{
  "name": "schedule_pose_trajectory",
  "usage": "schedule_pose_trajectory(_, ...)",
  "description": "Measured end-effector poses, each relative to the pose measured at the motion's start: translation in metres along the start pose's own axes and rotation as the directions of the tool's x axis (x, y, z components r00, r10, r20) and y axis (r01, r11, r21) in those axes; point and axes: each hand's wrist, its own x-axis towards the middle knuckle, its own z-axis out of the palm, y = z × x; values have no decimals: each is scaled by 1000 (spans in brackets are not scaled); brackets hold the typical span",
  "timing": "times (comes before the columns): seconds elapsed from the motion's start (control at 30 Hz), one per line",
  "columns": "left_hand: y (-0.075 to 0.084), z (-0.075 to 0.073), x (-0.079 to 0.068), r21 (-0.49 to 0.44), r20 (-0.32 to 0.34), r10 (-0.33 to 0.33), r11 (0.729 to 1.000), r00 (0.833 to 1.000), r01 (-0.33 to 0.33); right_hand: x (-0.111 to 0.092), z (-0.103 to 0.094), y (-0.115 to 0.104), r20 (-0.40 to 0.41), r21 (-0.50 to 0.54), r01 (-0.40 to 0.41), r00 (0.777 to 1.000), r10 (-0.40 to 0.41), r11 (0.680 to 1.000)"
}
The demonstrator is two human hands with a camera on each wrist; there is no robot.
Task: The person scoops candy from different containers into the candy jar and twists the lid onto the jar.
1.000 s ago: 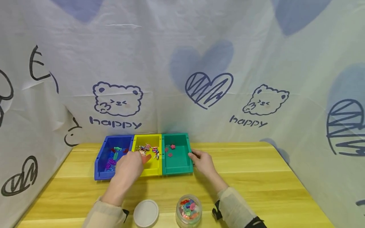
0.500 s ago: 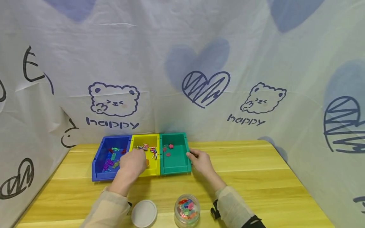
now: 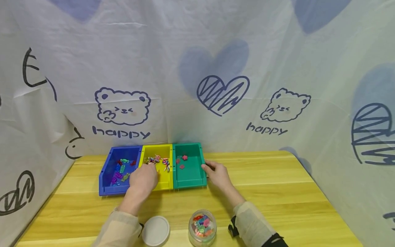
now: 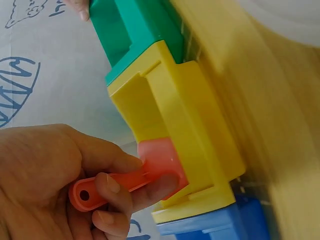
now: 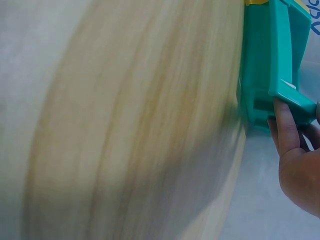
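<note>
My left hand [image 3: 143, 178] reaches over the near part of the yellow bin [image 3: 165, 183]. In the left wrist view it pinches a small orange-red scoop [image 4: 162, 155] by the handle, with the scoop's head inside the bin. Candy-like striped pieces [image 3: 157, 159] lie towards the back of that bin. On the other side, my right hand [image 3: 216, 174] grips the right wall of the green bin [image 3: 193, 173], fingers against its outside in the right wrist view. A few pink pieces [image 3: 184, 157] sit in the green bin.
A blue bin [image 3: 106, 176] with several coloured translucent pieces [image 3: 122, 168] joins the yellow one on the left. Nearer me stand an open clear jar [image 3: 202, 228] of colourful pieces and a white lid [image 3: 156, 231]. A printed cloth [image 3: 172, 113] hangs behind the wooden table [image 3: 262, 192].
My left hand has drawn back slightly towards the near end of the yellow bin, and the scoop is more hidden behind it in the head view. The right hand stays on the green bin.
</note>
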Motion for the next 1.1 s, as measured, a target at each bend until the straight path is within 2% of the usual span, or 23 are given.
schedule_pose_trajectory(0.3, -4, 10, 5, -7, -25, -19, 1000, 1000, 19, 2, 0, 1, -2, 12, -31, 1000, 31, 999)
schedule_pose_trajectory(0.57, -6, 13, 10, -4, -56, -4, 1000, 998, 4, 2, -1, 2, 8, 40, -48, 999, 47, 998)
schedule_pose_trajectory(0.8, -8, 19, 16, 12, -38, -18, 1000, 999, 19, 2, -1, 3, 14, 47, -53, 999, 52, 998)
schedule_pose_trajectory(1.1, -6, 23, 25, -7, -47, -30, 1000, 998, 29, 3, -1, 3, 16, 48, -62, 998, 61, 997)
